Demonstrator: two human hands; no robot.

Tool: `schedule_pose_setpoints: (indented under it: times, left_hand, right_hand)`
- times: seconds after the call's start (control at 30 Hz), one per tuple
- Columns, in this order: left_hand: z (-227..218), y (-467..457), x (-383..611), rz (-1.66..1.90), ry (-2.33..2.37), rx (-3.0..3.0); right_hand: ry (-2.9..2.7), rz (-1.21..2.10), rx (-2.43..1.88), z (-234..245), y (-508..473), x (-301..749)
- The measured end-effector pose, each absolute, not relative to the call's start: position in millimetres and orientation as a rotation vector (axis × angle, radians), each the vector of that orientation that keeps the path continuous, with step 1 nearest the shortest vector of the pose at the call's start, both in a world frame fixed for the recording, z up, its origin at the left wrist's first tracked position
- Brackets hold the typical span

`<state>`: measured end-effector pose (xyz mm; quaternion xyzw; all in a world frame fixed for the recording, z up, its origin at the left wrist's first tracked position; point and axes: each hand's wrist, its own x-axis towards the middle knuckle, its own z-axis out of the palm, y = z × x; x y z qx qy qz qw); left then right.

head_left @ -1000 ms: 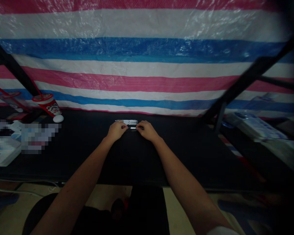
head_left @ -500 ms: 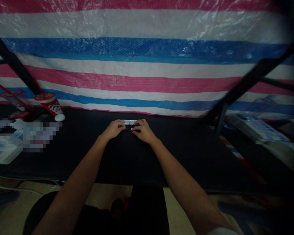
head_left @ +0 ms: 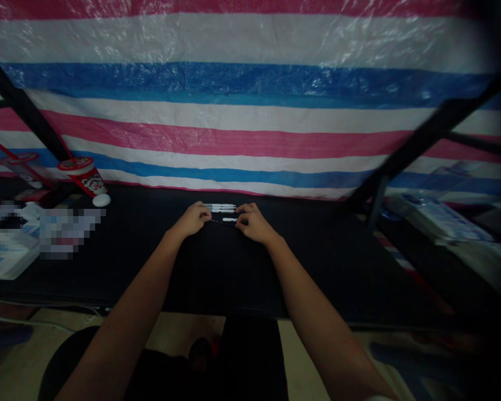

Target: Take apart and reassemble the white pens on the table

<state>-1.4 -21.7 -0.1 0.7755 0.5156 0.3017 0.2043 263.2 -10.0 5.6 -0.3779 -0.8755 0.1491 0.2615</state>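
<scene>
Side by side on the black tabletop (head_left: pixel 234 267) lie several white pens (head_left: pixel 220 208), between my two hands. My left hand (head_left: pixel 192 219) is closed in a pinch on a thin, dark pen part (head_left: pixel 215 221) that points right; much of it is hidden by the fingers. Opposite it, my right hand (head_left: pixel 254 223) pinches a short white pen piece (head_left: pixel 229 220), a cap or barrel, whose end points left. A small gap separates the two pieces. Both sit just on the near side of the row of pens.
At the left stand a red cup (head_left: pixel 83 175) with a straw and a white rounded object (head_left: pixel 102 200). Nearer are white boxes (head_left: pixel 12 259) and a white cable (head_left: pixel 42 305). Packaged items (head_left: pixel 446 217) lie at the right. A striped sheet (head_left: pixel 250 117) hangs behind.
My right hand has moved slightly right with the white pen piece, away from my left hand. The gap between the two pen parts now shows, and more of the row of pens is visible.
</scene>
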Motion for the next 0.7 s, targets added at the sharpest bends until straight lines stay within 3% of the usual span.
schedule_pose_setpoints:
  times: [0.7]
  left_hand:
    - [0, -22, -14, 0.798, 1.525, 2.047]
  right_hand:
    - [-2.379, 0.388, -0.976, -2, -10, 252]
